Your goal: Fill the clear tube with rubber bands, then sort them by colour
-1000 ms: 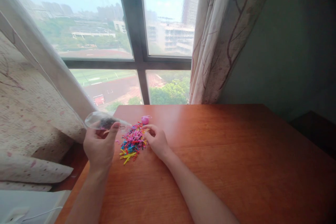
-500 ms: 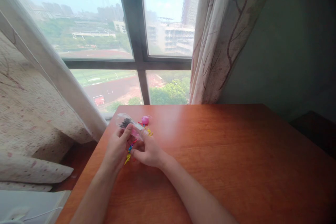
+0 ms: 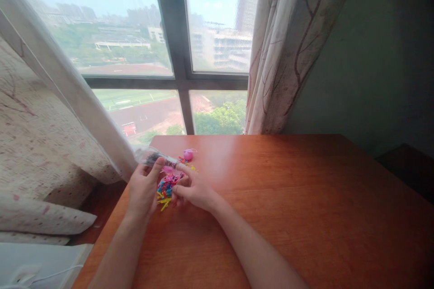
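Observation:
My left hand (image 3: 144, 189) is closed around a clear plastic container (image 3: 144, 154), which lies tilted above the table's far left part. Dark thin pieces, like small hair ties, fill part of it. My right hand (image 3: 195, 191) is at the container's right end, index finger stretched along it and the other fingers curled. Under and between the hands lies a pile of small colourful bands (image 3: 166, 191) in pink, blue, yellow and red, partly hidden by the fingers. Just beyond sits a round pink piece (image 3: 187, 155) with a pale loop, near a few more coloured bits.
The brown wooden table (image 3: 278, 203) stretches to the right, its far edge against the window (image 3: 217, 82). Patterned curtains (image 3: 281, 54) hang on both sides. A white surface (image 3: 44, 264) with a cable stands low at the left.
The container has turned flatter and shifted left with my left hand. More of the colourful pile now shows between my hands. The pink piece has stayed put.

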### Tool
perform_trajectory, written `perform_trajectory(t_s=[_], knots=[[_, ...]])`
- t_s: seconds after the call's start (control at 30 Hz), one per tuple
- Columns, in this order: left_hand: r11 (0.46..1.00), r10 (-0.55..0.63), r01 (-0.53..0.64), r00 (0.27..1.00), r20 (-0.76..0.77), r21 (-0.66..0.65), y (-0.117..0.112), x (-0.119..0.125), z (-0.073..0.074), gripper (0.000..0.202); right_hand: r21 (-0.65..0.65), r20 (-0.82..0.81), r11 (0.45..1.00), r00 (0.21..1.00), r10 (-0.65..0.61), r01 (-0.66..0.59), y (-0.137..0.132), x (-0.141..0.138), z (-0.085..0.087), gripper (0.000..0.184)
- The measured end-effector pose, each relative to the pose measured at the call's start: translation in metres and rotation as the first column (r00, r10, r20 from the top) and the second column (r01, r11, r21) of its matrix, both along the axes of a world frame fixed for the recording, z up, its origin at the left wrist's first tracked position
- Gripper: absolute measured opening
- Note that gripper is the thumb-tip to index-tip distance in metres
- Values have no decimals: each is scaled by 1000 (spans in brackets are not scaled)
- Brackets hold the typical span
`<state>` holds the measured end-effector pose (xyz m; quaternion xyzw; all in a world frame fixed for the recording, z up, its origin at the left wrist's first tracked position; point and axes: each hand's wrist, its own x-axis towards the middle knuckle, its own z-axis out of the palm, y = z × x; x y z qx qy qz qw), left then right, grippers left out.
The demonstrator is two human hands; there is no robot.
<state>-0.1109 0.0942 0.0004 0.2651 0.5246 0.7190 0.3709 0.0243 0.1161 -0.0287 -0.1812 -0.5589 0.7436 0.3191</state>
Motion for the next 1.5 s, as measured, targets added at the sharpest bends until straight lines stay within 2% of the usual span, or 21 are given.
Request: perform_trajectory(t_s=[0.1, 0.23, 0.37, 0.47, 0.6, 0.67, 0.73, 0.8, 0.83, 0.9, 1.07, 1.2, 1.3, 1.37, 1.5], knots=[[997, 73, -73, 997, -1, 26, 1, -6, 2, 42, -2, 8, 995, 995, -104, 104, 0, -2, -4, 62], [991, 133, -132, 990, -54, 16, 1, -13, 2, 40, 17, -16, 971, 971, -238, 238, 5, -2, -10, 39], [981, 185, -167, 955, -232, 95, 0, -13, 4, 38, 28, 24, 930, 930, -366, 365, 14, -1, -16, 33], [970, 223, -173, 912, -344, 169, -3, -10, 7, 36, 118, 115, 900, 895, -432, 419, 18, 0, -20, 31], [980, 192, -149, 879, -436, 130, -5, -8, 9, 37, 215, 168, 881, 873, -457, 420, 16, 2, -20, 28], [982, 182, -139, 872, -455, 126, -5, -8, 9, 37, 303, 190, 859, 857, -479, 413, 14, 4, -19, 25], [982, 179, -128, 869, -462, 139, -6, -7, 10, 35, 467, 238, 807, 827, -509, 362, 13, 6, -17, 16], [983, 169, -117, 868, -467, 139, -7, -6, 10, 34, 630, 294, 729, 787, -543, 267, 12, 7, -16, 22], [985, 163, -113, 868, -469, 133, -7, -6, 10, 33, 679, 313, 698, 770, -556, 228, 12, 7, -16, 29], [986, 157, -113, 872, -464, 121, -8, -5, 11, 32, 715, 325, 670, 754, -571, 199, 12, 6, -15, 33], [988, 148, -115, 902, -406, 104, -6, -5, 9, 34, 699, 294, 674, 763, -576, 239, 12, 4, -16, 12], [988, 146, -109, 887, -438, 109, -6, -4, 8, 36, 669, 284, 676, 734, -616, 309, 12, 3, -17, 20], [989, 139, -103, 896, -422, 107, -5, -2, 9, 36, 648, 266, 684, 741, -617, 336, 11, 4, -16, 23], [989, 141, -112, 923, -358, 101, -5, 0, 11, 37, 627, 237, 693, 761, -604, 355, 10, 4, -16, 25], [989, 128, -116, 983, -135, 92, -2, 1, 13, 39, 578, 179, 728, 813, -554, 368, 8, 4, -15, 31]])
